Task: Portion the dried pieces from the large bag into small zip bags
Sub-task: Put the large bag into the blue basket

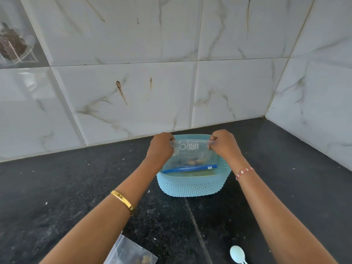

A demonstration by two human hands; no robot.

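Both hands, left hand (161, 147) and right hand (224, 144), fingers clamped on small zip bag (192, 155) corners, held over blue basket (190, 185) near counter (76, 187) back edge; dried pieces inside bag.

both arms reach straight toward twelve o'clock, side by side. the left hand (161, 147) and right hand (223, 143) are level, knuckles up, fingers curled tight in a pinch.
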